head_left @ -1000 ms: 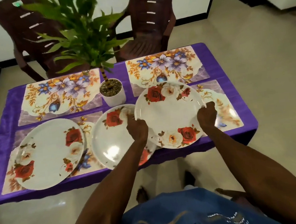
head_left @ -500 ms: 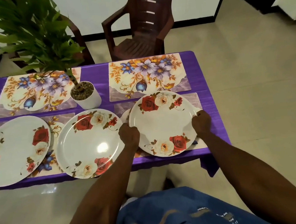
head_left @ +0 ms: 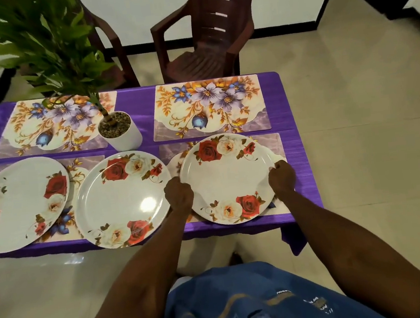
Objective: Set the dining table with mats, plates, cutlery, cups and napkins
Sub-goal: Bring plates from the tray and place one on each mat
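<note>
Right-hand plate point(head_left: 227, 177) gripped at both rims over the near right mat point(head_left: 277, 142).

Left hand point(head_left: 179, 193) and right hand point(head_left: 282, 177) each curled shut on that plate's opposite edges. Two more rose plates, middle plate point(head_left: 122, 197) and left plate point(head_left: 19, 202), lying empty alongside. White pot point(head_left: 124, 139) filled with pebbles, holding a green plant point(head_left: 44, 44), just behind the middle plate.
</note>
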